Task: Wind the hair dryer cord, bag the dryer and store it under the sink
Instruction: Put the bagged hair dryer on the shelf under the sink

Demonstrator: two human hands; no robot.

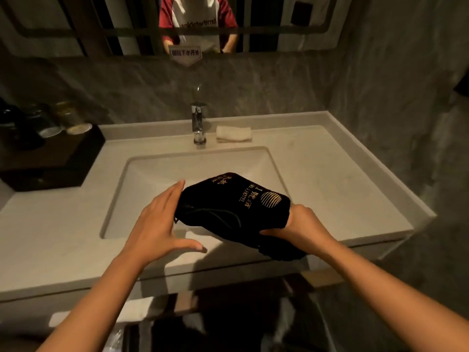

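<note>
A black drawstring bag (236, 207) with gold lettering and a round gold emblem bulges full, its contents hidden by the cloth; a thin black cord (215, 215) loops across its near face. The bag hangs over the front edge of the sink basin (152, 174), part above the basin and part above the front strip of the bench (63, 237). The right hand (302, 227) has its grip closed on the bag's right end, thumb along the lower side, fingers tucked under the cloth and out of sight. The left hand (157, 224) is spread wide, fingers straight, palm against the bag's left side near the gathered mouth, the thumb pointing out over the bench rim; it clasps nothing.

On the left of the bench sits a dark tray (50, 158) carrying upturned glasses (50, 120), blurred in the dim light. A chrome tap (198, 123) stands behind the basin, and just to its right lies a folded pale cloth (233, 134).

The bench is pale stone with a raised back lip, set into a corner of grey mottled walls (380, 85). A mirror (76, 24) above shows a torso in a red and white top, and a small sign (186, 54) is fixed at its lower edge. Under the bench the space is dark and unclear
</note>
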